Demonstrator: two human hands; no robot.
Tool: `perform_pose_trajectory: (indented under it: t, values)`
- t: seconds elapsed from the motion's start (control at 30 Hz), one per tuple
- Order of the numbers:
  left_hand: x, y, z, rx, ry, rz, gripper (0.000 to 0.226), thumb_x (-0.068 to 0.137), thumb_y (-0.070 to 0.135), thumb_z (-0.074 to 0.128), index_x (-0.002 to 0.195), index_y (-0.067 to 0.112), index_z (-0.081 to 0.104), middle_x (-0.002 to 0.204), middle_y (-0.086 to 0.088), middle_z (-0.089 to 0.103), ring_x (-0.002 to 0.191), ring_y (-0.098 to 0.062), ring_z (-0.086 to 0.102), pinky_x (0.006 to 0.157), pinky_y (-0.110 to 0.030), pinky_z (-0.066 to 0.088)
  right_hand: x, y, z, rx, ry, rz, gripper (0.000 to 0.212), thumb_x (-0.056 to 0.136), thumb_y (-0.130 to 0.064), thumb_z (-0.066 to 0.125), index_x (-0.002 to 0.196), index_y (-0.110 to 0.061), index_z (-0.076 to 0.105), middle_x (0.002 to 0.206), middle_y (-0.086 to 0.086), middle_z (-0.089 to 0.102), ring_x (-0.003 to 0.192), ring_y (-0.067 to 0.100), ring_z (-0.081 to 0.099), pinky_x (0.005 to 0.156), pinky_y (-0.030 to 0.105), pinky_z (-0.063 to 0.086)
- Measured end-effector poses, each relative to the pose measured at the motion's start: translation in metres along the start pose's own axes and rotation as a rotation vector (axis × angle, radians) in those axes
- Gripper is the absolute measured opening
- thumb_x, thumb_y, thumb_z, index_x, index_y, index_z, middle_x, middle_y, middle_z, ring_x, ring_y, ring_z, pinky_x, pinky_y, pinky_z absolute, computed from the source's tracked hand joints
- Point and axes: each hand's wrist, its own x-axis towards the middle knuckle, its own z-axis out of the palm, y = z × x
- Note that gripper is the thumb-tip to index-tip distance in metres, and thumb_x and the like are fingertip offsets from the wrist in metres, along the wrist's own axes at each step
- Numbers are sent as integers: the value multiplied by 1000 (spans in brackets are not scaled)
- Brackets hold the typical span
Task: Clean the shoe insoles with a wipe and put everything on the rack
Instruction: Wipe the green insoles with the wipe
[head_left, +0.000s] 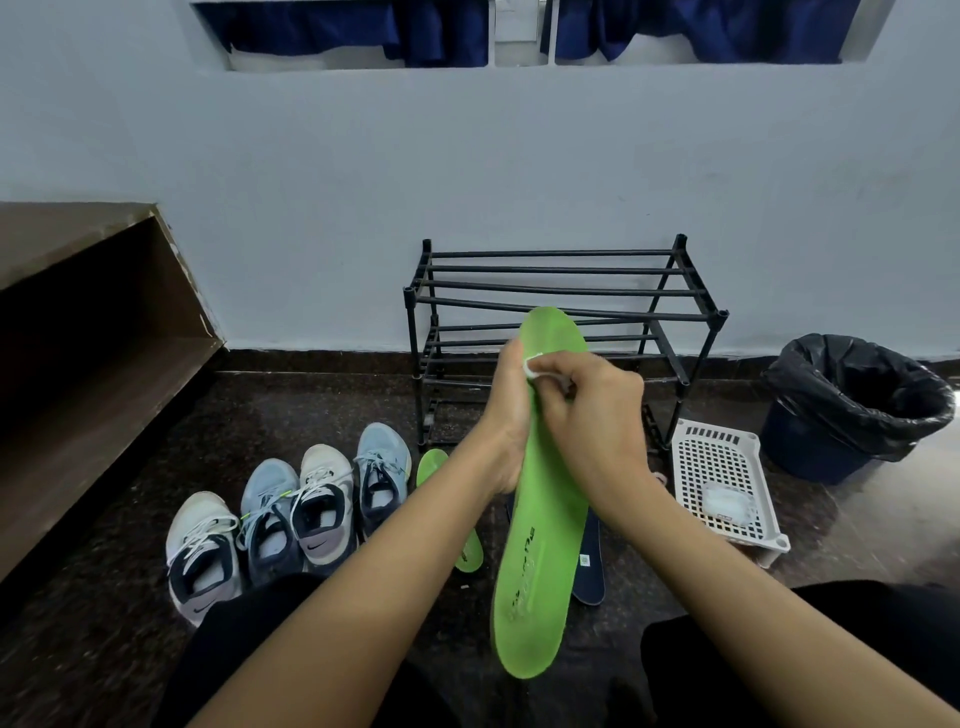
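Both forearms come in from the bottom of the frame and meet at centre. Left hand (506, 415) is on the left edge of the green insole (540, 545), grip clamped on it, fingers mostly hidden behind it. The insole is held nearly upright, toe end up and heel end at low centre. Its top overlaps the front of the rack (550, 270). Right hand (597, 415) reaches over the insole's right edge with fingers curled. Its grip is pinched on a small white wipe (534, 366), pressed to the insole's upper part.

The rack is black, centre frame against the wall, partly blocked by the hands and insole. On the floor (104, 597), a second green insole (432, 465) lies just left of the held one, its middle hidden by the left forearm. A dark insole (591, 566) pokes out behind the held one, lower right. Four shoes (322, 499) sit in a row at lower left. A white basket (722, 457) sits right of the rack with a white packet (724, 503) on it. A bin (857, 405) with a black bag is at far right, a wooden step (78, 312) at the left edge.
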Motion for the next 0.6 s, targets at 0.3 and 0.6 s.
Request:
perform_pose_trajectory:
  t: [0.3,0.6]
  values:
    - [0,8,-9,-13,56,25,66,92,69,25,78,14,57,77,-8,55,70,-24,54,65,-30,46,-8,-4,6,31,-76,-35,26,79,4,61,92,-12,75,87,3,73,76,15,65,71,7,39]
    - [2,-5,5,-13,-56,27,60,93,64,25,92,16,61,77,-10,60,73,-25,60,70,-33,46,9,8,0,-33,39,-44,21,80,2,62,92,-10,75,89,4,74,80,21,67,80,26,49]
